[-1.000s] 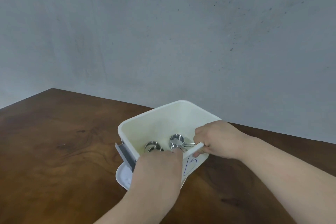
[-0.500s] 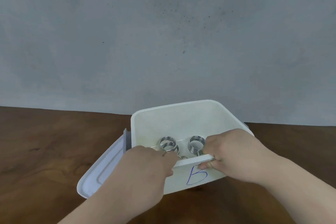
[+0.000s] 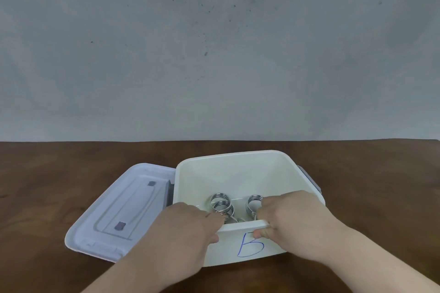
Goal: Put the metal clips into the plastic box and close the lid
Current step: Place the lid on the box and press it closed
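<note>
To the left of both hands, the lid (image 3: pixel 121 209) lies flat on the table (image 3: pixel 59 173), its right edge touching the box's left wall, with two small grey patches on its top. The left hand (image 3: pixel 183 233) is curled over the near rim of the box (image 3: pixel 238 171) at its left corner, fingers inside and thumb on the outer wall, closed on the rim. Just right of its fingertips, inside the box, sit the clips (image 3: pixel 222 204): two coiled ones overlapping, and a third a little further right, touching the right hand's knuckles. Whether either hand's fingers also touch a clip cannot be told. The right hand (image 3: pixel 295 223) grips the same near rim toward the right corner, fingers folded inside and thumb pressed on the front wall, just above a blue "B" (image 3: pixel 251 245) written there. Right of that hand, a grey latch (image 3: pixel 309 178) hangs on the box's right side. The box stands open.
</note>
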